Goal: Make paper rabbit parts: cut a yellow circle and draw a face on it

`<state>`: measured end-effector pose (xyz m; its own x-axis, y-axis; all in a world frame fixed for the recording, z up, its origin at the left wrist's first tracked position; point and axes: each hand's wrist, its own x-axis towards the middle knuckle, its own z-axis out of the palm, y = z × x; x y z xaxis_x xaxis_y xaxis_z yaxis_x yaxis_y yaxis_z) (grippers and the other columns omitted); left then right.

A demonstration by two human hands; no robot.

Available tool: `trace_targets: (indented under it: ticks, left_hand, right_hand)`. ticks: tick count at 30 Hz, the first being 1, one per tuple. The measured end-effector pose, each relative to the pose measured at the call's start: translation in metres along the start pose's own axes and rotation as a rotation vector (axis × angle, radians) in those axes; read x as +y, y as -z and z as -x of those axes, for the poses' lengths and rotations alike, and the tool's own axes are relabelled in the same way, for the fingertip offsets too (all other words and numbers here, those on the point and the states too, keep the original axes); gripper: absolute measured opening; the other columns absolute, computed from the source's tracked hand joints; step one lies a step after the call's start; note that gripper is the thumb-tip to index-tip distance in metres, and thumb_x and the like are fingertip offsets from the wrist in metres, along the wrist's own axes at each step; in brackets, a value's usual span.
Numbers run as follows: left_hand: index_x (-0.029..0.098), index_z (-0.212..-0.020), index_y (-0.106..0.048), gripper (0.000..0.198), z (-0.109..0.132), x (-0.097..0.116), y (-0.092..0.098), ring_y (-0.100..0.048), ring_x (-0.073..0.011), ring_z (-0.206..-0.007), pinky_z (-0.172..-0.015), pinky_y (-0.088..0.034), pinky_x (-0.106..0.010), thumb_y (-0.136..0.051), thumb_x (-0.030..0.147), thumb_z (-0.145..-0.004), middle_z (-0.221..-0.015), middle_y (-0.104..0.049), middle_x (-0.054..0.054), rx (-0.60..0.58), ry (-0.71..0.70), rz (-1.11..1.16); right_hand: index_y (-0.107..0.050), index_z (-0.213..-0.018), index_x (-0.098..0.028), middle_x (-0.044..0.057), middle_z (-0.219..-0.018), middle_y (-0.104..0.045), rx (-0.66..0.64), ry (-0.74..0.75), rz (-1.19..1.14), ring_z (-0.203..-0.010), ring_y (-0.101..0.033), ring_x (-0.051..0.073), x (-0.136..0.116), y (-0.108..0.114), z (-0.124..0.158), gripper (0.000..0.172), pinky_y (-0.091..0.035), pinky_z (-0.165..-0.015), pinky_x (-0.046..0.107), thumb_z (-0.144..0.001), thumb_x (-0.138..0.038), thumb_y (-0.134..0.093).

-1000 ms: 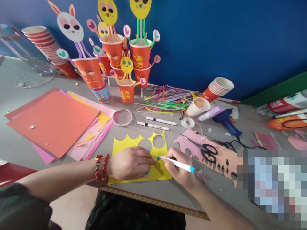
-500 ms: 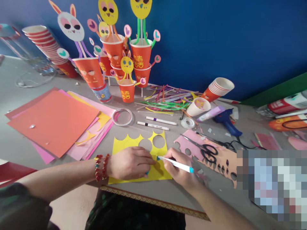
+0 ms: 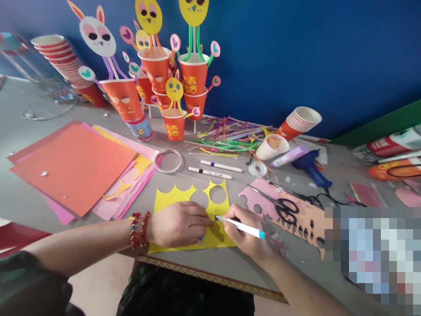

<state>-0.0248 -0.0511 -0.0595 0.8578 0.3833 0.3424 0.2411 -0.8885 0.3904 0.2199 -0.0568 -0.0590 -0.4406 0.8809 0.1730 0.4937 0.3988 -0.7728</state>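
Observation:
My left hand [image 3: 179, 223] lies with bent, close-set fingers on the yellow paper [image 3: 164, 243], holding it down. Beneath its thumb side a small blue piece [image 3: 201, 238] peeks out, mostly hidden. Round holes and scalloped cuts mark the paper's far edge. My right hand [image 3: 245, 228] is closed around a white marker [image 3: 241, 225] with a light blue end. The marker's tip touches the paper just right of my left fingertips, at a small blue mark and a faint pencil curve.
Two capped markers [image 3: 210, 173], a tape roll [image 3: 167, 161] and black-handled scissors [image 3: 286, 210] lie around the yellow paper. Coloured sheets [image 3: 72, 166] are stacked at left. Red cups [image 3: 173, 127] with paper animal figures stand behind; a blue glue gun [image 3: 314, 169] rests at right.
The marker in my right hand has shifted very slightly left, its tip still on the paper. My left hand has stayed in place.

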Motion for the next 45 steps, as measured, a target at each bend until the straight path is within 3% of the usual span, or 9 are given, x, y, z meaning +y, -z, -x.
trace_targets:
  ticks: [40, 45]
  left_hand:
    - [0.016, -0.088, -0.068, 0.028, 0.0003, 0.0000, 0.0005, -0.063, -0.0231, -0.111, -0.100, -0.052, -0.038, -0.048, 0.032, -0.100, -0.117, -0.072, -0.010, 0.004, 0.001, -0.003]
    - [0.016, -0.089, -0.068, 0.023, 0.0002, 0.0001, 0.0001, -0.064, -0.0223, -0.110, -0.100, -0.051, -0.037, -0.053, 0.031, -0.098, -0.117, -0.072, -0.011, 0.018, -0.001, 0.009]
  right_hand:
    - [-0.046, -0.065, -0.023, -0.004, -0.057, -0.054, -0.008, 0.009, 0.029, -0.051, -0.050, 0.013, -0.0064, 0.0021, -0.0037, 0.018, -0.036, -0.052, 0.025, -0.081, -0.016, -0.051]
    - [-0.048, -0.067, -0.023, -0.004, -0.058, -0.052, 0.043, -0.038, -0.071, -0.052, -0.048, 0.013, 0.0011, 0.0025, 0.0036, 0.018, -0.036, -0.051, 0.026, -0.083, -0.016, -0.051]
